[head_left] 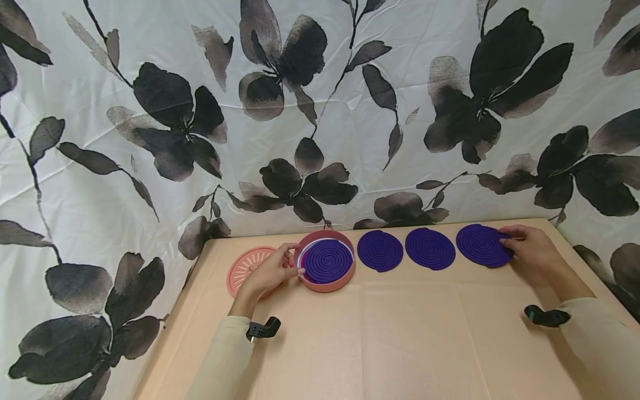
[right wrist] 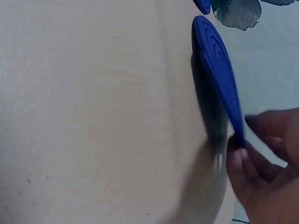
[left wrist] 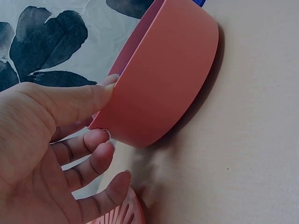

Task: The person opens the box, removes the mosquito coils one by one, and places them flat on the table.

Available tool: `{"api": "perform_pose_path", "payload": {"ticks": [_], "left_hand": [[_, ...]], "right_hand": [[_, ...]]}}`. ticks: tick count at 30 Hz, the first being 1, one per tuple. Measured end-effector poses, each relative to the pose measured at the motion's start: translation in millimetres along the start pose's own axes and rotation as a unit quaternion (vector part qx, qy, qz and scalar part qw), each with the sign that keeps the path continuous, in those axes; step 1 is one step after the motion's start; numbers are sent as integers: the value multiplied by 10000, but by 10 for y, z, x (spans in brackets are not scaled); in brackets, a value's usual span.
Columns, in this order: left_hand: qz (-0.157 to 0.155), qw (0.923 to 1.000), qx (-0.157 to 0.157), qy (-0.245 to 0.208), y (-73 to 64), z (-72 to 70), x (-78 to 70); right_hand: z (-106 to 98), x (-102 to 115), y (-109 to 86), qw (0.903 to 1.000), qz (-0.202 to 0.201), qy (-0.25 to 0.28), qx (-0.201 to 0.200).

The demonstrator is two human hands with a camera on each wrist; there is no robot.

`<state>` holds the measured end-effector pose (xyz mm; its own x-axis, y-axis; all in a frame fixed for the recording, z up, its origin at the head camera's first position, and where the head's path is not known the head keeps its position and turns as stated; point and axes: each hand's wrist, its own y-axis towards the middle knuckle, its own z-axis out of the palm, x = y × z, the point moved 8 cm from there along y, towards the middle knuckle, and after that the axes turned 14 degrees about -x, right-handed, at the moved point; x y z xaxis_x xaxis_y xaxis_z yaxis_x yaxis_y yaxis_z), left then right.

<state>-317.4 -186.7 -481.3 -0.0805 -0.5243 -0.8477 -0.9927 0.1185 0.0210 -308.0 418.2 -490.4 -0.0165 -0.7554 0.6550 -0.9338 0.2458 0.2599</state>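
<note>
My left hand pinches the rim of a round, pinkish-red container between thumb and fingers. In the left wrist view the container's smooth side shows, and the other fingers hang beside it. A dark blue-purple spiral coaster lies inside the container. At the far right, my right hand pinches the edge of another spiral coaster. The right wrist view shows that coaster tilted, its held edge raised off the table. Two more coasters, a left one and a right one, lie flat between the hands.
A pink slotted round disc lies left of the container, partly hidden by my left hand. The light tabletop stretches toward me. A white cloth with dark flowers hangs behind the table's back edge.
</note>
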Motion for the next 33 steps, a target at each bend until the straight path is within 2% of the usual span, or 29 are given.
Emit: {"api": "perform_pose_path", "payload": {"ticks": [5,11,18,22,27,33], "left_hand": [[-41,9999,-58,70,-10,-13,9],[-48,10000,-54,56,-16,-13,9],[15,9999,-66,158,-12,-13,6],[-13,10000,-57,23,-3,-8,6],[-32,10000,-28,-58,-4,-6,-1],[-60,10000,-54,50,-11,-10,8]], "right_hand": [[-81,60,-16,9995,-50,-307,-78],[-89,223,3,9995,-139,-208,-183],[-11,489,29,9993,-292,214,-67],[54,631,52,9987,-206,453,48],[144,815,74,9969,-366,679,146],[300,996,42,9891,-302,1286,646]]}}
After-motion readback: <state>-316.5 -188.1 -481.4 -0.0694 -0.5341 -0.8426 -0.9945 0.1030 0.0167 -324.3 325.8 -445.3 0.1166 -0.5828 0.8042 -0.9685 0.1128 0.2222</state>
